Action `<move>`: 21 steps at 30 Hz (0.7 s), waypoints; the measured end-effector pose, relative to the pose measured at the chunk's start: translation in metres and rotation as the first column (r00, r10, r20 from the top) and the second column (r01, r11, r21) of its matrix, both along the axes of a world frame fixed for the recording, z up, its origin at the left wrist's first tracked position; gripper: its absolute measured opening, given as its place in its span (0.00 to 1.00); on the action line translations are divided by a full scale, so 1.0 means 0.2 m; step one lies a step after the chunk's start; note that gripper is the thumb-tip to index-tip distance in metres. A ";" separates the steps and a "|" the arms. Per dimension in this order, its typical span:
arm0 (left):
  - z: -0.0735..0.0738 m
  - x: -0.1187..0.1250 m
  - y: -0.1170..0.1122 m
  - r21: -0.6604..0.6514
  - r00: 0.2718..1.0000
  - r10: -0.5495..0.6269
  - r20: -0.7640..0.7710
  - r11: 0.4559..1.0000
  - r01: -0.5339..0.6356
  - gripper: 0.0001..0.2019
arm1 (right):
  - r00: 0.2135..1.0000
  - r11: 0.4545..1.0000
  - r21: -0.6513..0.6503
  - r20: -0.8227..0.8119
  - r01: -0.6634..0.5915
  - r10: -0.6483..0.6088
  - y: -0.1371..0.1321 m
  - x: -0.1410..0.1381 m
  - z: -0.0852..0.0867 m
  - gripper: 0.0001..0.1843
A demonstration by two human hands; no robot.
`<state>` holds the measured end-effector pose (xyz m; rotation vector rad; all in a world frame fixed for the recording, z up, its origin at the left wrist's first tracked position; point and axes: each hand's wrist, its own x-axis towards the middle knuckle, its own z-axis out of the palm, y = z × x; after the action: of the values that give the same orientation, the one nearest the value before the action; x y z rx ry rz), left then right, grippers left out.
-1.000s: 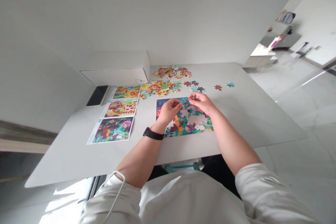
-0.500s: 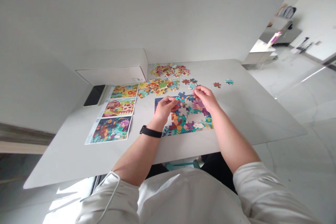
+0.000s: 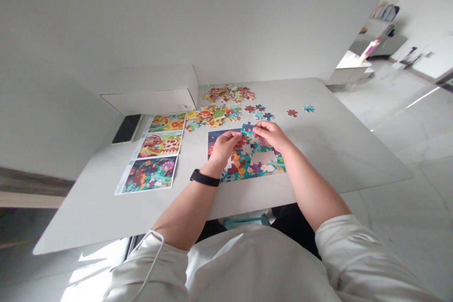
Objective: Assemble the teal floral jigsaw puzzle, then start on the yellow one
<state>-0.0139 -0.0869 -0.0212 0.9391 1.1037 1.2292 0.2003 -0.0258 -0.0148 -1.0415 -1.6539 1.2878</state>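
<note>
A partly assembled colourful jigsaw puzzle lies on the white table in front of me. My left hand, with a black watch on its wrist, hovers over the puzzle's left part, fingers pinched on a small teal puzzle piece. My right hand is over the puzzle's top edge, fingers curled and pinched close to the left hand's fingertips. A blue piece lies at the puzzle's upper edge between both hands. What the right hand's fingers hold is hidden.
Loose puzzle pieces are heaped behind the puzzle, with a second heap farther back and a few strays to the right. Three picture cards lie at left, beside a white box and a black phone.
Both hands stayed over the puzzle's top part, drawing slightly closer together. A teal piece came into view in the left fingers. The camera shifted a little.
</note>
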 end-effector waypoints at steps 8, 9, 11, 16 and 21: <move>-0.05 -0.01 0.03 0.101 0.955 0.040 -0.294 0.995 -0.010 0.26 | 0.997 0.997 0.066 0.066 0.038 -0.042 0.02 0.00 -0.01 0.25; -0.05 -0.02 0.03 0.121 0.946 0.046 -0.322 0.993 -0.007 0.25 | 0.997 0.996 0.074 0.069 0.041 -0.046 0.02 0.00 -0.02 0.24; -0.06 -0.02 0.03 0.145 0.938 0.060 -0.342 0.989 -0.011 0.24 | 0.997 0.994 0.095 0.056 0.048 -0.053 0.03 0.00 -0.03 0.22; -0.05 -0.01 0.03 0.127 0.950 0.092 -0.298 0.990 -0.056 0.23 | 0.994 0.949 0.306 0.041 0.080 -0.097 0.00 -0.01 -0.02 0.22; -0.04 0.01 0.02 0.099 0.963 0.073 -0.261 0.994 -0.049 0.23 | 0.985 0.844 0.536 0.154 -0.016 -0.079 -0.05 -0.02 0.04 0.11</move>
<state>-0.0123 -0.0829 -0.0288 1.1720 1.3022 1.2372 0.1973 -0.0357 -0.0074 -0.8373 -1.9629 0.6500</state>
